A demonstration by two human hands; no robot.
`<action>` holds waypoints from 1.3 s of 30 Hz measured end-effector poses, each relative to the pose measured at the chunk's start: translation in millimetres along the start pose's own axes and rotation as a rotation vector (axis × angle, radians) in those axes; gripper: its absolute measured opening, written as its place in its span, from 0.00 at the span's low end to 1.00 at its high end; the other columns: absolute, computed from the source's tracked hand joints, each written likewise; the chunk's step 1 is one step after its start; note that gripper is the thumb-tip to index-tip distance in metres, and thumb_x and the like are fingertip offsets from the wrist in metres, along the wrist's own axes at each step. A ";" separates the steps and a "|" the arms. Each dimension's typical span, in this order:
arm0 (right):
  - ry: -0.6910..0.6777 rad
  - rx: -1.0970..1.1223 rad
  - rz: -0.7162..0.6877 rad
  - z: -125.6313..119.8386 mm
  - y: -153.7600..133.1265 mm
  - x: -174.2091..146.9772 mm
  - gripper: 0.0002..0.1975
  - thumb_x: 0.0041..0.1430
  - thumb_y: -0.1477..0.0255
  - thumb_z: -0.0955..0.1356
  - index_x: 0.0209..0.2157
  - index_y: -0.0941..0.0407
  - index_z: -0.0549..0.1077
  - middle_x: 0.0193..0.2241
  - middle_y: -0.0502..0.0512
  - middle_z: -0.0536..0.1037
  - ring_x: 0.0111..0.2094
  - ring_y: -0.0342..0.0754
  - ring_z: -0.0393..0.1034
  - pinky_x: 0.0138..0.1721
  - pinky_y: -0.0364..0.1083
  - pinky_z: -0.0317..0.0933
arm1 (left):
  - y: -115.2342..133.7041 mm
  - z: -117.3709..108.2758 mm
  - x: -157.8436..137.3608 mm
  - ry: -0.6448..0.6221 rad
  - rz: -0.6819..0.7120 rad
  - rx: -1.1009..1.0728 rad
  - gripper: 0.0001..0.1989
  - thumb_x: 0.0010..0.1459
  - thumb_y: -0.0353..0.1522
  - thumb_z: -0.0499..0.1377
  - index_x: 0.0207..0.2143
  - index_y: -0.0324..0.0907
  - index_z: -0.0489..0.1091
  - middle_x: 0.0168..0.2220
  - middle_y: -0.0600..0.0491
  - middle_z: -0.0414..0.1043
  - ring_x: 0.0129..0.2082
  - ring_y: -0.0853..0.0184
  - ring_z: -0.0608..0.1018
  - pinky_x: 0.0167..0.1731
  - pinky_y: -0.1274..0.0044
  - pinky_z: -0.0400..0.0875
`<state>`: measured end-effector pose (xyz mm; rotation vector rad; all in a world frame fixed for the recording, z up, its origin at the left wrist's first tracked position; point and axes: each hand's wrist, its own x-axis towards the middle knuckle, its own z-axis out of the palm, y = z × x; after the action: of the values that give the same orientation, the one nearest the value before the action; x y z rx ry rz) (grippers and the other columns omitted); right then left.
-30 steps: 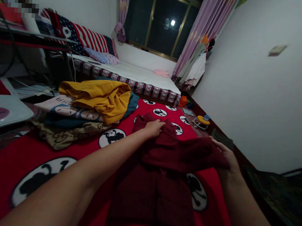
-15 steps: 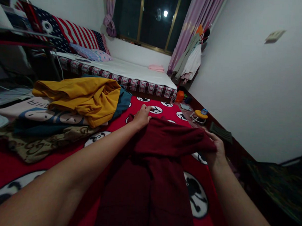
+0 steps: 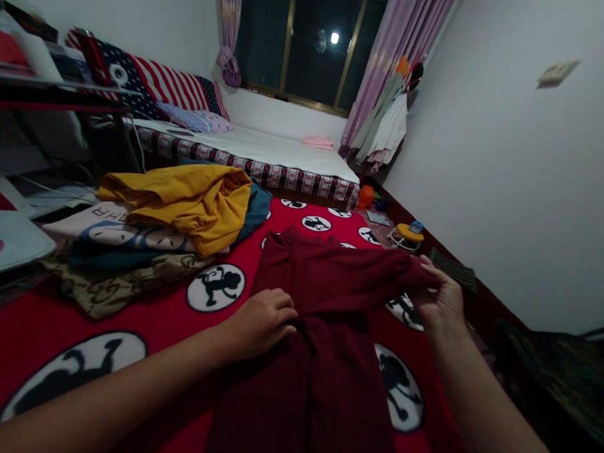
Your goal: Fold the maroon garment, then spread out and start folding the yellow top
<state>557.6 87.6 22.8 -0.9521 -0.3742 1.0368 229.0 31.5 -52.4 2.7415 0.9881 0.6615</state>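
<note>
Left hand (image 3: 260, 321) pressing maroon garment (image 3: 327, 334), right hand (image 3: 441, 299) pinching sleeve

One maroon garment (image 3: 323, 307), two hands (image 3: 262, 321).

red blanket (image 3: 168, 314) open leftward, clothes pile (image 3: 146, 226) beyond, wall (image 3: 508, 195) close right

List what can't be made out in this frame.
Head view:
- Maroon garment: lower part cut off by the bottom edge; type unclear in dim light.
- Right hand: fingertips hidden by the garment's edge.
- Clothes under the yellow garment: mostly covered.
- Small toys by the wall: too small.
</note>
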 end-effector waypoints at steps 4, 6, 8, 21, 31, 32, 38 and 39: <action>-0.294 -0.177 -0.109 41.4 19.2 -21.1 0.17 0.49 0.76 0.70 0.43 0.54 0.71 0.36 0.49 0.76 0.29 0.39 0.74 0.29 0.37 0.70 | 16.4 -5.1 -4.1 0.016 0.036 -0.018 0.11 0.64 0.36 0.53 0.37 0.43 0.74 0.36 0.51 0.74 0.37 0.65 0.74 0.39 0.72 0.65; -0.491 -0.363 -0.144 53.9 33.4 -30.6 0.23 0.50 0.67 0.72 0.49 0.50 0.69 0.43 0.50 0.75 0.31 0.41 0.75 0.31 0.40 0.70 | 22.0 -7.9 -6.2 0.041 0.050 -0.039 0.12 0.65 0.36 0.52 0.36 0.43 0.74 0.33 0.52 0.74 0.36 0.65 0.74 0.38 0.72 0.64; -0.597 -0.536 -0.247 55.3 45.2 -35.1 0.26 0.50 0.60 0.72 0.51 0.50 0.69 0.47 0.53 0.74 0.34 0.44 0.76 0.34 0.43 0.71 | 26.1 -10.7 -10.4 0.060 0.063 -0.067 0.13 0.66 0.36 0.51 0.37 0.44 0.74 0.33 0.52 0.75 0.35 0.66 0.74 0.39 0.72 0.64; -0.911 -1.309 -0.947 55.4 105.7 -24.8 0.17 0.64 0.73 0.59 0.50 0.52 0.73 0.52 0.55 0.74 0.55 0.49 0.65 0.58 0.53 0.55 | -9.7 12.6 56.7 0.105 -0.148 -0.010 0.24 0.64 0.42 0.52 0.58 0.42 0.63 0.63 0.42 0.57 0.63 0.56 0.60 0.62 0.61 0.55; -0.487 -1.995 -0.811 59.0 116.4 17.8 0.23 0.66 0.65 0.59 0.59 0.60 0.64 0.64 0.67 0.56 0.66 0.60 0.45 0.60 0.68 0.38 | -32.2 43.4 53.4 0.086 -0.309 -0.030 0.33 0.63 0.52 0.45 0.66 0.51 0.49 0.69 0.46 0.36 0.68 0.55 0.42 0.63 0.58 0.46; -0.508 -1.933 -0.899 63.4 117.9 12.3 0.23 0.67 0.65 0.58 0.60 0.58 0.63 0.65 0.65 0.55 0.66 0.58 0.44 0.61 0.67 0.38 | -34.0 42.9 53.9 0.096 -0.349 -0.048 0.34 0.63 0.52 0.44 0.67 0.48 0.47 0.69 0.45 0.36 0.68 0.56 0.42 0.63 0.59 0.47; -0.776 -1.833 -0.755 53.7 148.3 -2.7 0.24 0.67 0.64 0.56 0.64 0.49 0.55 0.66 0.55 0.52 0.67 0.52 0.44 0.61 0.64 0.44 | -52.9 36.1 50.8 0.062 -0.534 0.039 0.30 0.66 0.46 0.44 0.64 0.40 0.54 0.67 0.42 0.48 0.67 0.57 0.51 0.64 0.63 0.47; -0.754 -1.823 -0.730 49.5 151.7 0.2 0.24 0.67 0.64 0.57 0.64 0.49 0.56 0.66 0.56 0.52 0.66 0.53 0.44 0.61 0.65 0.44 | -54.8 34.9 49.5 0.060 -0.532 0.058 0.29 0.66 0.45 0.45 0.64 0.40 0.55 0.67 0.43 0.49 0.67 0.57 0.52 0.64 0.63 0.48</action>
<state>440.0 138.1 -72.5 -1.6782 -2.3348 0.0489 247.6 105.5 -81.6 2.3427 1.6795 0.6232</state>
